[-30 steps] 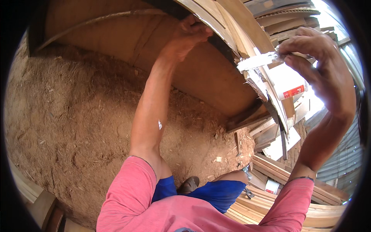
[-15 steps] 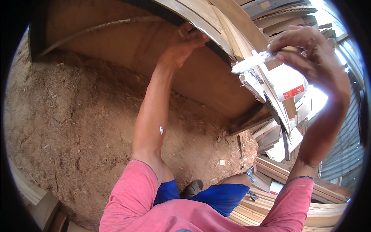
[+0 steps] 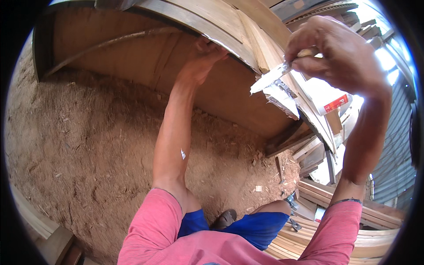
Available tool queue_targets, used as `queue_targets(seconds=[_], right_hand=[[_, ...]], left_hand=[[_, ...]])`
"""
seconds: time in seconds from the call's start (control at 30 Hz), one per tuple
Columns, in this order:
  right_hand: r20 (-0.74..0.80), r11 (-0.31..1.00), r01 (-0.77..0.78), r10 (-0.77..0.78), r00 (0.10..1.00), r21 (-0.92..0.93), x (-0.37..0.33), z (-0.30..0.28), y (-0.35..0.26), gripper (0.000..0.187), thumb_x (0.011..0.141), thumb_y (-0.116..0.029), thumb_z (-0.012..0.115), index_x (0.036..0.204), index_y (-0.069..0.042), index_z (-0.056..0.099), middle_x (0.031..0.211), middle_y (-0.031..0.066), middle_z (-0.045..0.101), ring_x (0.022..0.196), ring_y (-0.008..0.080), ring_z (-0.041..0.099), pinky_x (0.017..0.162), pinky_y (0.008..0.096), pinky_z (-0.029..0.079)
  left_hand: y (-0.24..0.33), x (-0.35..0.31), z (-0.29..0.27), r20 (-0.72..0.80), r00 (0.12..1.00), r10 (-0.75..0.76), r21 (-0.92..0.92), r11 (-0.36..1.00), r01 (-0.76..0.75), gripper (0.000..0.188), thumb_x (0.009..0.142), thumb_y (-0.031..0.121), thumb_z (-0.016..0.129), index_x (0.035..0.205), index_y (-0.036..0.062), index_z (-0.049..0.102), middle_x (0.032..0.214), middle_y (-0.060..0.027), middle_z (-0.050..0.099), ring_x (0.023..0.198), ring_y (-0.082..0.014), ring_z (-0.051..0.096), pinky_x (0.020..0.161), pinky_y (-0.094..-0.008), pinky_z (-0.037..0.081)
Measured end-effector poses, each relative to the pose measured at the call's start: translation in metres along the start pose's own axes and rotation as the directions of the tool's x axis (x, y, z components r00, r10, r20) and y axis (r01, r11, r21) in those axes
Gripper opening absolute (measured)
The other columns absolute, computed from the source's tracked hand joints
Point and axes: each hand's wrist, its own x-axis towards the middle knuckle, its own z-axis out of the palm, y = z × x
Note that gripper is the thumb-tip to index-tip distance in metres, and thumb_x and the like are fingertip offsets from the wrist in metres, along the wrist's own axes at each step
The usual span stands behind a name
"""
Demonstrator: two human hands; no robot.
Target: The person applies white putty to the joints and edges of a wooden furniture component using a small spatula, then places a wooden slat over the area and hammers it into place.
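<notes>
My right hand [image 3: 333,55] grips a paintbrush [image 3: 271,77] by its pale handle. White paste coats its bristles, which hang over the edge of the curved wooden piece [image 3: 185,17]. Under that edge, my left hand [image 3: 201,59] has its fingers curled up around the dark lower rim, partly in shadow. A white line of paste runs along the edge beside these fingers. Just below the brush, a ragged flat scrap [image 3: 282,102] is smeared with white. Behind it stands a white container [image 3: 329,99] with a red label, partly washed out by glare.
Brown boards form a hollow frame [image 3: 106,57] above the sawdust-strewn ground [image 3: 106,159]. Stacked timber strips [image 3: 344,238] lie at the lower right, near a power tool [image 3: 291,201]. More lumber and a corrugated metal wall [image 3: 393,145] stand at the right.
My right hand has moved the brush left, and its bristles are now farther over the edge. My left hand keeps its hold, shifted slightly left and down in view.
</notes>
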Motion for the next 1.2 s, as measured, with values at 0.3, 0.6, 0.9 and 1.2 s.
queue_targets(seconds=[0.3, 0.6, 0.9, 1.2], right_hand=[[-0.073, 0.810, -0.016, 0.073, 0.995, 0.586, -0.088, 0.006, 0.030, 0.014, 0.087, -0.010, 0.068, 0.099, -0.002, 0.068, 0.093, 0.0079, 0.065, 0.086, 0.0178, 0.062, 0.078, 0.0324, 0.049], [-0.089, -0.074, 0.480, 0.947, 0.308, 0.874, -0.164, 0.219, -0.073, 0.033, 0.091, -0.019, 0.070, 0.116, 0.001, 0.062, 0.103, 0.0115, 0.065, 0.083, 0.0122, 0.061, 0.068, 0.0227, 0.049], [0.071, -0.356, 0.828, 0.929, 0.362, 0.433, -0.092, 0.302, -0.146, 0.032, 0.094, -0.009, 0.064, 0.126, -0.006, 0.060, 0.113, 0.0097, 0.067, 0.092, 0.0142, 0.062, 0.083, 0.0315, 0.049], [0.105, -0.504, 0.820, 0.862, 0.495, 0.272, -0.054, 0.305, -0.144, 0.029, 0.090, -0.005, 0.070, 0.118, -0.003, 0.062, 0.106, 0.0064, 0.067, 0.090, 0.0079, 0.059, 0.076, 0.0226, 0.048]], left_hand=[[-0.023, -0.002, -0.008, -0.043, 0.995, -0.087, -0.048, 0.995, 0.085, 0.056, 0.087, 0.009, 0.074, 0.134, -0.0011, 0.045, 0.131, -0.0125, 0.052, 0.123, -0.0191, 0.051, 0.103, -0.0372, 0.045], [-0.028, 0.016, -0.090, 0.000, 0.989, -0.146, -0.155, 0.977, 0.144, 0.052, 0.083, 0.019, 0.077, 0.129, 0.0061, 0.057, 0.125, -0.0095, 0.062, 0.115, -0.0230, 0.059, 0.098, -0.0368, 0.050], [0.003, 0.017, -0.096, -0.074, 0.995, -0.065, 0.061, 0.996, 0.070, 0.065, 0.075, 0.027, 0.085, 0.129, 0.0049, 0.057, 0.126, -0.0084, 0.063, 0.118, -0.0253, 0.059, 0.102, -0.0433, 0.049], [0.012, -0.005, -0.070, -0.046, 0.998, -0.038, 0.098, 0.994, 0.042, 0.066, 0.075, 0.028, 0.085, 0.130, 0.0051, 0.057, 0.127, -0.0081, 0.063, 0.118, -0.0251, 0.059, 0.102, -0.0429, 0.049]])
